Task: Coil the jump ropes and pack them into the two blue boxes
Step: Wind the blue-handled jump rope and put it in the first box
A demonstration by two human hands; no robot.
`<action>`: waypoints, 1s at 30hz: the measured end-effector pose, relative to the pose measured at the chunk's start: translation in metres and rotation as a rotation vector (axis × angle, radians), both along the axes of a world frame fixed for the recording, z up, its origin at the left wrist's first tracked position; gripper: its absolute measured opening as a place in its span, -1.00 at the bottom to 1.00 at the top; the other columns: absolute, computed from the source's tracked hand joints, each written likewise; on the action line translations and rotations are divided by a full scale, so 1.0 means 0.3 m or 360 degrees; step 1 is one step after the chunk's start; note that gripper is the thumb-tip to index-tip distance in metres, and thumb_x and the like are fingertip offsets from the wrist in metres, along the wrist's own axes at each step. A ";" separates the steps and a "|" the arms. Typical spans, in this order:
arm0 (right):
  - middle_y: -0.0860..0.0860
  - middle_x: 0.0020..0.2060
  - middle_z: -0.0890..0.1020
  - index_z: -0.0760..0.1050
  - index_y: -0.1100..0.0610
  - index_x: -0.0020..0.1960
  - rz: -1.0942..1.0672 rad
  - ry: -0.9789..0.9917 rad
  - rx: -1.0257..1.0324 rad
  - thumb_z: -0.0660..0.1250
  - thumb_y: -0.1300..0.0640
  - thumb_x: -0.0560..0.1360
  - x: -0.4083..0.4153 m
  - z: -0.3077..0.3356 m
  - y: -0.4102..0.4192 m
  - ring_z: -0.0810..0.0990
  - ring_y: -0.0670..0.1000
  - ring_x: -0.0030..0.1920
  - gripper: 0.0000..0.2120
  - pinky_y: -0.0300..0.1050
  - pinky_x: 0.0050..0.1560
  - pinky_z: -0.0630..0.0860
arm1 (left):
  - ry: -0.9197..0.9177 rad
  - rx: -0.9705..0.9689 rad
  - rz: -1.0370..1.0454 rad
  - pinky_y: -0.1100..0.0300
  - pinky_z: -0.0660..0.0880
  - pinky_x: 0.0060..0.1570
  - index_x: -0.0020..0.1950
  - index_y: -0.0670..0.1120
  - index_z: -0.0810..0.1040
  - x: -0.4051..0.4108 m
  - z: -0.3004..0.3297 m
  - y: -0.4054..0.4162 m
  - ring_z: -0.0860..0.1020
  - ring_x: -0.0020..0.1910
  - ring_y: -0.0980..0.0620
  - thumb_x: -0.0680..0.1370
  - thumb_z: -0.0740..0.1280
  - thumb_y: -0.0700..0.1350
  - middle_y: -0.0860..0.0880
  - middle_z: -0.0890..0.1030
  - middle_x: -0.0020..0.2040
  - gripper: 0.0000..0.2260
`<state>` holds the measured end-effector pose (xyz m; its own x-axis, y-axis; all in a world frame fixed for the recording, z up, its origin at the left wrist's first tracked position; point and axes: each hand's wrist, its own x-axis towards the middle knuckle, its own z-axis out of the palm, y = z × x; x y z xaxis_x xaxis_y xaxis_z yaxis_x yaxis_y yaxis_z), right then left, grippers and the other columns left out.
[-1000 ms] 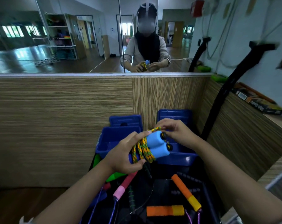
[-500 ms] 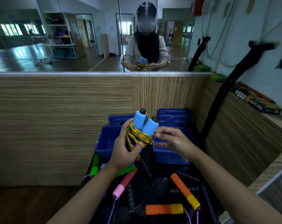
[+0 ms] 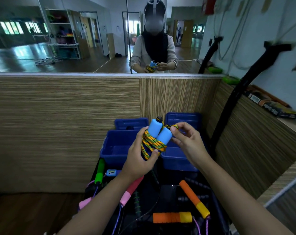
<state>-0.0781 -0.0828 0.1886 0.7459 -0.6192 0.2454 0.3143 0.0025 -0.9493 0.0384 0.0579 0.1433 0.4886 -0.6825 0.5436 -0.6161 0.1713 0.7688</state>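
My left hand (image 3: 140, 158) grips a coiled jump rope (image 3: 153, 144) of orange and green braid with two light blue handles (image 3: 159, 132) standing upright. My right hand (image 3: 186, 141) pinches a loop of that cord by the handle tops. The bundle hangs above two open blue boxes: the left box (image 3: 115, 150) and the right box (image 3: 177, 160), each with its lid raised behind. On the black surface below lie more ropes: orange and yellow handles (image 3: 193, 199), pink and red handles (image 3: 129, 190), and a green handle (image 3: 99, 172).
A striped wooden panel (image 3: 67, 129) with a mirror above stands behind the boxes. A black curved bar (image 3: 232, 106) rises on the right beside a wooden ledge holding flat boxes (image 3: 272, 107). Wooden floor shows at lower left.
The blue handles have swung from lying sideways to standing upright. My right hand has moved up to pinch the cord loop at the handle tops.
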 end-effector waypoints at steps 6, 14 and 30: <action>0.07 -0.19 0.55 0.53 0.18 -0.04 0.0121 -0.0002 0.0140 0.59 -0.12 0.18 -0.010 -0.025 -0.006 0.58 0.06 -0.06 -0.48 0.01 0.04 0.57 | 0.0139 0.0011 -0.0028 0.31 0.46 0.12 0.48 -0.03 0.22 -0.016 0.016 -0.017 0.55 0.17 0.11 0.54 0.31 -0.13 0.07 0.53 0.22 -0.47; 0.02 -0.15 0.56 0.48 0.20 0.04 -0.0341 0.0033 -0.0033 0.41 0.29 0.42 -0.009 -0.018 0.021 0.54 0.01 -0.01 -0.78 0.00 0.08 0.55 | -0.0020 0.0186 -0.0052 -0.10 0.36 0.37 0.57 0.14 -0.11 -0.023 0.008 -0.049 0.34 0.43 0.06 0.57 0.22 0.09 0.05 0.27 0.49 -0.32; -0.09 -0.22 0.52 0.49 0.14 -0.01 -0.0353 -0.0024 -0.0256 0.43 0.23 0.42 -0.051 -0.021 0.002 0.51 -0.07 -0.06 -0.81 0.06 0.07 0.47 | -0.0212 0.0262 -0.0052 -0.08 0.51 0.16 0.54 0.21 -0.10 -0.030 -0.009 -0.074 0.47 0.23 0.08 0.47 0.38 0.15 0.03 0.33 0.36 -0.18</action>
<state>-0.0935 -0.0823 0.1824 0.5920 -0.7191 0.3639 0.3046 -0.2185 -0.9271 0.0293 0.0355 0.1405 0.3961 -0.7816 0.4819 -0.7101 0.0719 0.7004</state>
